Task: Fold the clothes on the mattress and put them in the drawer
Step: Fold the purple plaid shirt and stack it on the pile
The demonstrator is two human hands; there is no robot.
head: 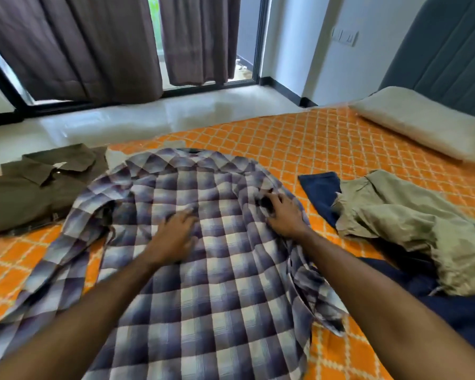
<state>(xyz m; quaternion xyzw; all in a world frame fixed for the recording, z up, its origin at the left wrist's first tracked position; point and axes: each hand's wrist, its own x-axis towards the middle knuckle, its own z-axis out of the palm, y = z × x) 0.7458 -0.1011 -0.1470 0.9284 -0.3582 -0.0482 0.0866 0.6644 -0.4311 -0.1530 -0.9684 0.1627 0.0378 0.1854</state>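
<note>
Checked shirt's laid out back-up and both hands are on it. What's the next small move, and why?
Probably fold the right sleeve side inward. The checked shirt lies spread but unfolded, its right edge bunched under the right hand, while the left hand rests flat mid-back to pin it. The olive shirt is already folded.

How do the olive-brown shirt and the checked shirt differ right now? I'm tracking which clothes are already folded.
The olive-brown shirt is plain and folded into a compact rectangle with its collar on top; the checked shirt is purple-and-white plaid and spread open, sleeves loose. Nobody touches the olive-brown shirt, while the left hand and right hand rest on the checked shirt. Both lie on the orange mattress.
</note>
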